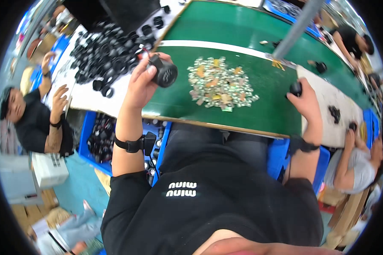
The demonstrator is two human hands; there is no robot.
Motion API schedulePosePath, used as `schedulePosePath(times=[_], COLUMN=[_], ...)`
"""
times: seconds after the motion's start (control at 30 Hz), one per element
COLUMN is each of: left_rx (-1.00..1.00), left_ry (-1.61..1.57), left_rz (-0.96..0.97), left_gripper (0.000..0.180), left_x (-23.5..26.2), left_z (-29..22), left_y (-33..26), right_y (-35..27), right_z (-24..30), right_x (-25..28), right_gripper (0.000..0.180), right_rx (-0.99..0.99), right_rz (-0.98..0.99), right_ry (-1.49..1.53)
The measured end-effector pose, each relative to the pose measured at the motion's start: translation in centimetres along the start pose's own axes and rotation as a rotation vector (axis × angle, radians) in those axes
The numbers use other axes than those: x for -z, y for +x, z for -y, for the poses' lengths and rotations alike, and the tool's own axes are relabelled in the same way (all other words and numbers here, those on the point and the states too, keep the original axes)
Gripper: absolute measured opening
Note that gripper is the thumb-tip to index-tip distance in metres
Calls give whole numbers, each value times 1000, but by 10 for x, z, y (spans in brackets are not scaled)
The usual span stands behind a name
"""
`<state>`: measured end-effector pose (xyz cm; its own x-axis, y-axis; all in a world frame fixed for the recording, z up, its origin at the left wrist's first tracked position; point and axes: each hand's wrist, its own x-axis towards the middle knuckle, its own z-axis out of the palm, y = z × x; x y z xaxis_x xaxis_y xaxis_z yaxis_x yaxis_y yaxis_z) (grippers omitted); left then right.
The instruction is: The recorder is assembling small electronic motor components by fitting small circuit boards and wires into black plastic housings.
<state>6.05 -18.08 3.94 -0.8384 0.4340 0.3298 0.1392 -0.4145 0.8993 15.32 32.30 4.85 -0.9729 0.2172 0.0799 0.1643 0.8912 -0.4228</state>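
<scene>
Head view: left hand (141,85) fingers grip a black motor (164,73) beside the label pile (220,84); right hand (305,102) pinches a knob (295,88); hold both steady.

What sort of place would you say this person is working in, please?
Probably a factory assembly line. A long green conveyor belt carries a heap of small metal parts, black round components are piled beside it, and the left hand holds one such black part.
</scene>
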Motion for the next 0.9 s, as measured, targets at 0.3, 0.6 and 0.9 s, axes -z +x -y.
schedulePosePath(times=[0.3,0.6,0.9], left_rx=[-45,-81,-2], left_ry=[-309,-484,-71], left_rz=[-233,-660,-355], left_gripper=[35,17,25], left_x=[1,-8,-39], left_z=[75,138,123], left_y=[134,181,153], right_y=[60,103,117], right_z=[2,95,91], right_x=[-22,-40,-108], right_gripper=[63,30,20], right_rx=[-295,459,666], right_rz=[273,12,301], right_ry=[164,-10,12])
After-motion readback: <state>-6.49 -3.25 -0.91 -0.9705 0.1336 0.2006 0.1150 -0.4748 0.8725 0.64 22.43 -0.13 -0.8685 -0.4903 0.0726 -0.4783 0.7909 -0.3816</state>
